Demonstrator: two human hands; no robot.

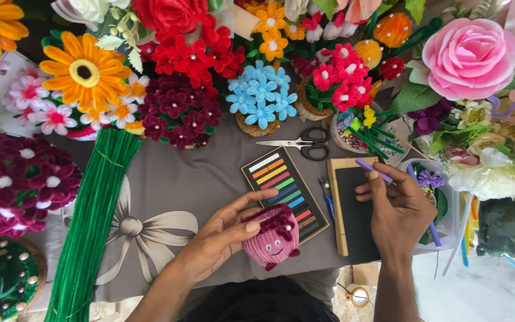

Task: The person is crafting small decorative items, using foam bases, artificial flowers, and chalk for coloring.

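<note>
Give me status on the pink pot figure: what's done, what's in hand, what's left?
Done: the pink ribbed pot figure has a face and a dark red fuzzy top. In hand: the left hand grips it from the side, tilted; the right hand holds a purple chalk stick over the black board. Left: the board shows no marks; the pastel box lies open, scissors idle above.

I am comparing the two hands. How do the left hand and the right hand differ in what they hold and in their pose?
The left hand cups a pink plush figure; the right hand pinches a thin purple stick. The left lies palm up over the grey cloth, the right over a black pad. Both are bare.
</note>
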